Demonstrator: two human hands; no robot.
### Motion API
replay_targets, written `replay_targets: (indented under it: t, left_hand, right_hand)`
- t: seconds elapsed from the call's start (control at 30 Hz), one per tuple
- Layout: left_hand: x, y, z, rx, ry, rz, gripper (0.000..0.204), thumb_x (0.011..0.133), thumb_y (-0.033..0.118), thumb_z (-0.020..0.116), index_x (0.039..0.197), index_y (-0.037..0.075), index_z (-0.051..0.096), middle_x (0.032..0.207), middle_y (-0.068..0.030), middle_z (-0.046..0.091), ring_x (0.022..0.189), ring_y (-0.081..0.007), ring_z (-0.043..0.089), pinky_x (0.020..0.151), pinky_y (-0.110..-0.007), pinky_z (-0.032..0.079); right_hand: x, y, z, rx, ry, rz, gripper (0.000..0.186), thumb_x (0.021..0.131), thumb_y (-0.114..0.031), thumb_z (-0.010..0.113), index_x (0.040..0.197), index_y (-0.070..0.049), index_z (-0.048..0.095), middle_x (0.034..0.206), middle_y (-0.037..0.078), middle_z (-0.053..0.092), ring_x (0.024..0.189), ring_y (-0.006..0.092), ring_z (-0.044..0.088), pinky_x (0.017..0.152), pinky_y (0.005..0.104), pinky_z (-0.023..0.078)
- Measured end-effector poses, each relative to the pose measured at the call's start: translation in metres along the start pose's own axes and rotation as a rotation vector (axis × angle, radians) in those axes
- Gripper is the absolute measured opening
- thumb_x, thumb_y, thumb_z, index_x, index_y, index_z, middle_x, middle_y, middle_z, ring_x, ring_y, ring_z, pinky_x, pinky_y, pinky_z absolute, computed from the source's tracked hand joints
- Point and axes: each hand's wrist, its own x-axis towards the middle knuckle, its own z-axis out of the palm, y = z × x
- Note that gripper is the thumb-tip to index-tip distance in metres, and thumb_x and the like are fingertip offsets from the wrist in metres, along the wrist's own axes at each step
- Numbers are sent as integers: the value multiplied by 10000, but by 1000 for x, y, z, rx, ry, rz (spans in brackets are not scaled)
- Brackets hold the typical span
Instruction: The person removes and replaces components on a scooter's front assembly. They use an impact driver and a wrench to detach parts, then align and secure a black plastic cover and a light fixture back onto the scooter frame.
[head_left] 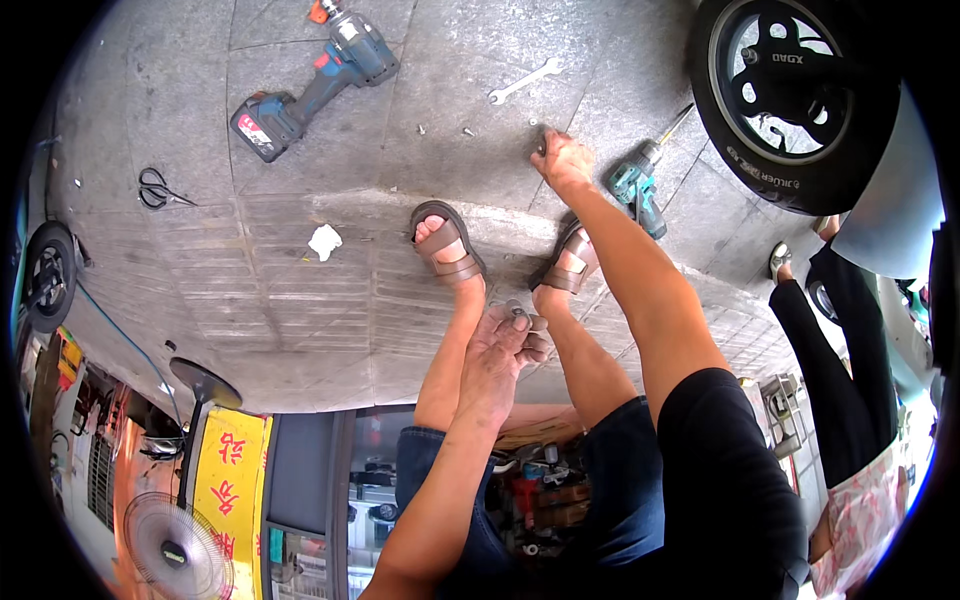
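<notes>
My left hand [500, 345] is held palm up between my knees, its fingers curled. Between its thumb and fingertips is a small round metal piece [517, 311], perhaps a nut or washer. My right hand [566, 162] reaches forward over the floor, fingers closed. Something small and dark shows at its fingertips, too little of it visible to name. Near that hand, two small bolts [469, 131] lie on the floor to the left. A teal cordless drill [637, 185] with a long bit lies just to its right. Beyond the hand rests an open-ended wrench [526, 81].
A blue-grey cordless impact wrench [318, 85] lies at far left, with black scissors [160, 190] and a crumpled white tissue [324, 242] nearer. A black-tyred wheel [785, 95] stands at far right. A person in black trousers [840, 350] is at right; a fan [178, 550] stands lower left.
</notes>
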Motion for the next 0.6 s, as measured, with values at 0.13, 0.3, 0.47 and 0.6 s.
replay_targets:
  t: [0.13,0.3,0.47,0.6]
  left_hand:
    - [5,3,-17,10,68,73,257,896,204,612,1096,51,559,900,-44,628,747,-138,603,689,-282,496]
    - [9,-4,-25,61,145,170,292,895,201,615,1116,23,551,902,-47,623,760,-130,590,695,-281,496]
    - [-1,-14,-11,170,-38,286,290,887,176,620,1117,16,546,921,-36,619,819,-139,608,750,-307,511]
    - [-43,-7,17,203,-118,305,243,886,158,609,1096,44,563,977,-26,609,855,-124,601,802,-334,512]
  right_hand:
    - [-48,-5,-2,465,-207,16,249,791,-293,659,880,-68,601,715,103,620,704,243,627,628,349,487]
    - [-174,-46,-79,1096,-604,24,173,846,-147,638,784,-55,505,660,-8,493,553,70,479,519,225,406]
    - [-232,-43,-100,1076,-570,-174,209,833,-182,667,855,-23,532,683,31,546,629,124,532,551,299,437]
    - [-265,-50,-162,683,-283,-351,286,794,-223,683,910,-9,531,731,132,595,695,270,612,637,373,479]
